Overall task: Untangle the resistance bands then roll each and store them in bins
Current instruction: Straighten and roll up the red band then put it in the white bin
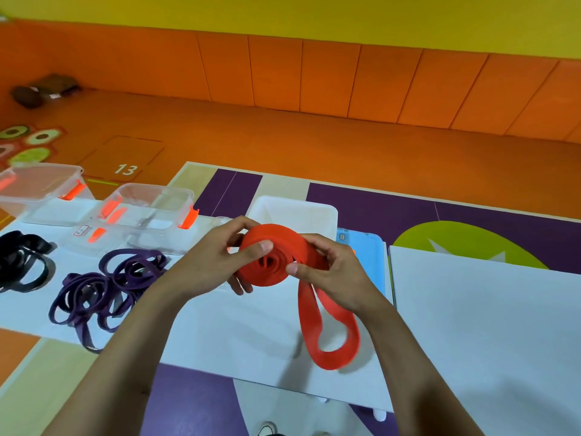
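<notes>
A wide red resistance band [330,328] is partly wound into a roll held above the white table [471,325], with a loose loop hanging down to the tabletop. My left hand [217,259] grips the roll's left side, thumb on its face. My right hand [333,272] pinches the roll's right side where the loose tail leaves it. A tangle of purple bands [103,291] lies on the table to the left. Black bands [23,262] lie at the far left. A white bin [323,215] stands just behind the roll.
Two clear bins with orange clips stand at the back left, one [151,212] near the purple bands and one [41,190] farther left. A blue lid [367,259] lies right of the white bin. Orange floor and padded wall lie beyond.
</notes>
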The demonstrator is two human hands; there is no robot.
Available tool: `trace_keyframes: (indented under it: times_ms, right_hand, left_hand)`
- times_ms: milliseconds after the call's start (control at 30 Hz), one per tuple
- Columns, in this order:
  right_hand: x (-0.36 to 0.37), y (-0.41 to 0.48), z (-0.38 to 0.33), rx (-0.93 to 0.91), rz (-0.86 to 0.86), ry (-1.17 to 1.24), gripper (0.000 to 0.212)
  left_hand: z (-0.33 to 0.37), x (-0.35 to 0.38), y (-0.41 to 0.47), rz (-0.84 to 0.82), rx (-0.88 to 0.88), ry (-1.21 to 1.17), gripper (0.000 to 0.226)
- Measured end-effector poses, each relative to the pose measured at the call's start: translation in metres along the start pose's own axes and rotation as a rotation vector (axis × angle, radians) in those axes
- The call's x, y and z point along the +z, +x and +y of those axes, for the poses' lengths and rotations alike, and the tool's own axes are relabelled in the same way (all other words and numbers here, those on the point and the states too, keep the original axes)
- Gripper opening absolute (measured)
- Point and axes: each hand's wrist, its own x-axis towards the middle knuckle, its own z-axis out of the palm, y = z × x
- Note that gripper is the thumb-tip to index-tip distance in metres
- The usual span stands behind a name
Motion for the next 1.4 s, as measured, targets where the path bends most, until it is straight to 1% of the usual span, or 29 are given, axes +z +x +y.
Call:
trace_keyframes:
  times_ms: [100,200,267,400,500,567,633,667,733,800,867,933,1000,1067,1133,1167,1233,1267,1333,1400]
  right_hand:
    - [-0.004,0.005,0.009,0.060,-0.035,-0.043,0.030]
    - [-0.020,-0.001,0.042,0.224,-0.123,-0.126,0.027]
    - [-0.026,-0.015,0.069,0.328,-0.127,-0.189,0.025]
    - [-0.029,-0.030,0.111,0.381,-0.070,-0.230,0.022]
    - [-0.029,-0.030,0.136,0.422,0.020,-0.328,0.020]
    - [-0.029,-0.037,0.156,0.466,0.145,-0.356,0.023]
    - [-0.031,-0.046,0.168,0.529,0.297,-0.326,0.015]
    - [-0.033,-0.048,0.172,0.554,0.366,-0.292,0.012]
    - [-0.035,-0.049,0.175,0.596,0.464,-0.170,0.019]
    - [-0.038,-0.048,0.173,0.644,0.500,0.075,0.024]
    - [-0.041,-0.052,0.169,0.658,0.439,0.305,0.026]
    - [-0.041,-0.059,0.165,0.669,0.320,0.477,0.031]
    - [-0.042,-0.070,0.165,0.718,0.220,0.638,0.035]
    - [-0.045,-0.081,0.171,0.771,0.178,0.745,0.032]
    - [-0.047,-0.088,0.176,0.802,0.167,0.769,0.036]
    - [-0.047,-0.088,0.178,0.795,0.174,0.804,0.046]
    - [-0.047,-0.085,0.179,0.726,0.206,0.922,0.072]
    - [-0.047,-0.082,0.177,0.675,0.227,0.978,0.077]
    - [-0.049,-0.079,0.171,0.606,0.256,1.040,0.075]
    - [-0.050,-0.080,0.166,0.593,0.268,1.071,0.071]
  left_hand:
    - [-0.002,0.004,0.001,0.082,0.042,-0.034,0.033]
    - [-0.005,0.007,0.001,0.227,0.063,-0.143,0.030]
    - [-0.007,0.006,0.003,0.304,0.079,-0.197,0.026]
    - [-0.008,0.011,0.008,0.307,0.079,-0.147,0.032]
    - [-0.011,0.011,0.007,0.368,0.077,-0.168,0.036]
    - [-0.010,0.011,0.006,0.410,0.074,-0.193,0.036]
    - [-0.007,0.009,0.006,0.470,0.068,-0.244,0.032]
    - [-0.006,0.008,0.007,0.489,0.068,-0.246,0.030]
    - [-0.006,0.005,0.008,0.498,0.081,-0.228,0.031]
    - [-0.007,0.003,0.008,0.521,0.074,-0.240,0.032]
    - [-0.009,0.002,0.007,0.567,0.048,-0.247,0.030]
    - [-0.011,-0.002,0.008,0.596,0.020,-0.216,0.030]
    - [-0.011,-0.006,0.010,0.594,0.003,-0.200,0.031]
    - [-0.014,-0.005,0.010,0.585,-0.003,-0.216,0.031]
    - [-0.016,0.000,0.010,0.589,-0.025,-0.244,0.031]
    - [-0.018,0.003,0.010,0.596,-0.041,-0.264,0.032]
    - [-0.021,0.005,0.010,0.598,-0.060,-0.314,0.032]
    - [-0.023,0.005,0.010,0.594,-0.060,-0.328,0.031]
    - [-0.028,0.003,0.010,0.597,-0.049,-0.346,0.030]
    - [-0.032,0.001,0.009,0.604,-0.056,-0.361,0.033]
